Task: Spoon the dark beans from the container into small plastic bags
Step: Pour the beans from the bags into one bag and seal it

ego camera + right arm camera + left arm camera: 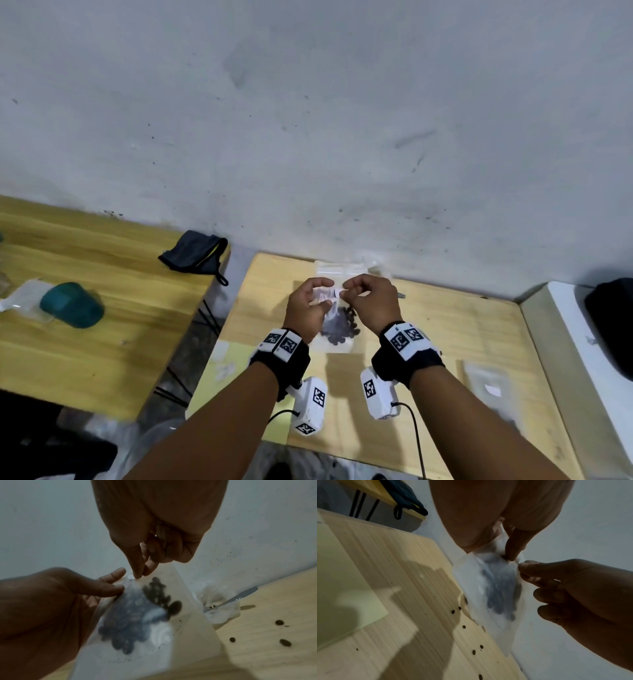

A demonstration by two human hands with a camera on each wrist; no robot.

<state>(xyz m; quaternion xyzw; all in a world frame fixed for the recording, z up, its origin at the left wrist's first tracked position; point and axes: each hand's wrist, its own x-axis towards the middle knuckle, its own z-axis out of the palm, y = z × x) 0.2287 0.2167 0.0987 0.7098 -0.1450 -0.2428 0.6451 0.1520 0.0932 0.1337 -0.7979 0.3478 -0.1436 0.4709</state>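
Both hands are up at the top edge of one small plastic bag point(337, 329), held between them over the light wooden table point(445, 329). The left hand point(308, 308) has its thumb and curled fingers closed on the left side of the bag's mouth; in the right wrist view its thumb point(96, 586) lies flat on the plastic. The right hand point(371, 301) pinches the right side of that edge, thumb and forefinger pressed together on the plastic, the other fingers tucked in. The bag hangs down from the two grips, toward the person, and the dark beans point(340, 325) sit bunched in it below the fingertips, between the two wrists. A few loose beans point(279, 622) lie scattered on the tabletop just right of the bag. Beyond the bag, near the wall, a metal spoon point(240, 597) rests on crumpled clear plastic point(221, 609). A pale green sheet point(342, 588) lies flat on the table to the left. More flat bags point(489, 387) lie on the table to the right of the right forearm. On the neighbouring table at far left sit a teal cap point(72, 305) and a dark pouch point(195, 253).
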